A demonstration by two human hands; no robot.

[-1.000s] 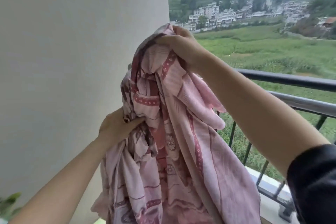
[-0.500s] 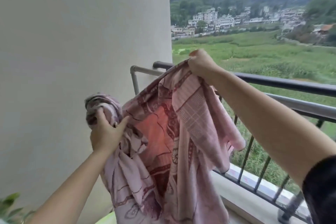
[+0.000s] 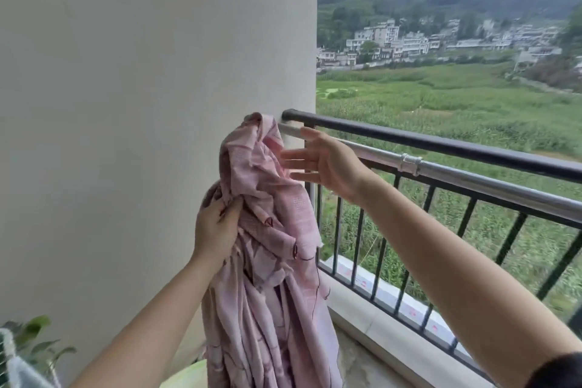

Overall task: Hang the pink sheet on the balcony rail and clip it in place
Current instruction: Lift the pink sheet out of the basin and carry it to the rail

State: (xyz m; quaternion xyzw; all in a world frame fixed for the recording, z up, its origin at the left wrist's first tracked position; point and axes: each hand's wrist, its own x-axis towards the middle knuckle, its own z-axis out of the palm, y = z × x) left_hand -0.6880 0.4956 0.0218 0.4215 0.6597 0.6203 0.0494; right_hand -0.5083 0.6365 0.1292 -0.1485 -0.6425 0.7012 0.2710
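The pink sheet [image 3: 267,255] hangs in a bunched column, its top draped over the left end of the silver inner rail [image 3: 466,173] by the wall. My left hand [image 3: 217,227] grips a fold of the sheet at mid height on its left side. My right hand [image 3: 324,161] hovers open just right of the sheet's top, fingers spread toward the cloth and holding nothing. The dark balcony rail [image 3: 441,146] runs behind the silver one. No clip is in view.
A plain white wall [image 3: 141,104] fills the left. Dark vertical bars [image 3: 384,249] and a stone ledge [image 3: 378,324] close the balcony on the right. Green plant leaves [image 3: 34,337] and a pale green basin rim [image 3: 185,378] sit at the bottom left.
My right hand carried the sheet's top over the rail end and let go, opening its fingers. The left hand shifted right and lower, still gripping the cloth.
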